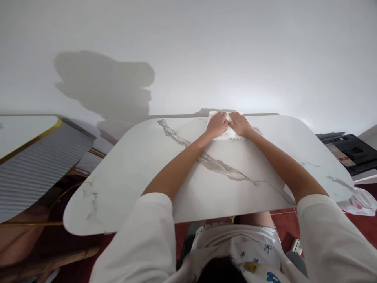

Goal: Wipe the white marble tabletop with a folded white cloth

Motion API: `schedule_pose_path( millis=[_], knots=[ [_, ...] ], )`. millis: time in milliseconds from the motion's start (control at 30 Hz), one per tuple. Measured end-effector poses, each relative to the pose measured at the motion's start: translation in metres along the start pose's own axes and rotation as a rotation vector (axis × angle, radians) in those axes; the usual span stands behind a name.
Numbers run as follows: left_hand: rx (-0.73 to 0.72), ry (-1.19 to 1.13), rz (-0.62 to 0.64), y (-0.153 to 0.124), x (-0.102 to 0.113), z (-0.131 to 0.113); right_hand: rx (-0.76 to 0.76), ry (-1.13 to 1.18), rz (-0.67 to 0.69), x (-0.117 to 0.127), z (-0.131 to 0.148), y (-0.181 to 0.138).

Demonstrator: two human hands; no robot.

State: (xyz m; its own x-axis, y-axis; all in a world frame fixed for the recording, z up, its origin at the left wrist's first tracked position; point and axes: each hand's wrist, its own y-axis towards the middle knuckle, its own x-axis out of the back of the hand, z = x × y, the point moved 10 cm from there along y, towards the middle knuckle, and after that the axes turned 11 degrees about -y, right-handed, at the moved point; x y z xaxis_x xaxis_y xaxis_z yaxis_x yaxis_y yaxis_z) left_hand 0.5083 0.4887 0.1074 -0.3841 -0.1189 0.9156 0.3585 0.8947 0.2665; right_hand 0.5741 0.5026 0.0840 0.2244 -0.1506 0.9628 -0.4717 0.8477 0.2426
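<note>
A white cloth [228, 131], maybe a soft paper towel, lies at the far edge of the worktop [123, 177], close to the wall [235, 59]. It looks folded or bunched up, and most of it is hidden under the two hands.

The left hand [217, 125] lies flat on the left part of the cloth, fingers close together and pressed down. The right hand [240, 124] lies flat on the right part in the same way. The two hands touch each other in the middle. Neither hand is pinching the cloth; both just press on it with open palms. Both arms are stretched far out across the worktop.

To do this well, the person should keep both palms flat and push down evenly, so the cloth stays under the hands and does not bunch up more or slide off the far edge. Moving both hands together, slowly, would help, because the reach is long.

The worktop is white with grey marble lines and round corners. To the left is another table with a gold rim [32, 139]. To the right sits a black machine [350, 153], and a plastic bag [361, 202] lies on the red floor [282, 228].
</note>
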Motion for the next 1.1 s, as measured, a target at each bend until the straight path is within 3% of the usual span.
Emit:
schedule_pose_path(
  millis=[300,467,633,800,1100],
  knots=[
    [-0.056,0.021,0.033,-0.105,0.017,-0.057,0.042,-0.022,0.008,0.027,0.065,-0.105],
    [0.112,-0.009,0.016,-0.165,0.029,-0.082,0.100,0.008,0.044,0.042,0.094,-0.160],
    [0.226,-0.074,0.059,-0.205,0.027,-0.112,0.123,0.071,0.052,0.051,0.099,-0.207],
    [0.209,-0.171,0.108,-0.199,0.007,-0.147,0.123,0.053,0.047,0.057,0.070,-0.237],
    [0.179,-0.313,0.135,-0.144,-0.038,-0.192,0.107,-0.013,0.079,0.056,-0.017,-0.246]
  ],
)
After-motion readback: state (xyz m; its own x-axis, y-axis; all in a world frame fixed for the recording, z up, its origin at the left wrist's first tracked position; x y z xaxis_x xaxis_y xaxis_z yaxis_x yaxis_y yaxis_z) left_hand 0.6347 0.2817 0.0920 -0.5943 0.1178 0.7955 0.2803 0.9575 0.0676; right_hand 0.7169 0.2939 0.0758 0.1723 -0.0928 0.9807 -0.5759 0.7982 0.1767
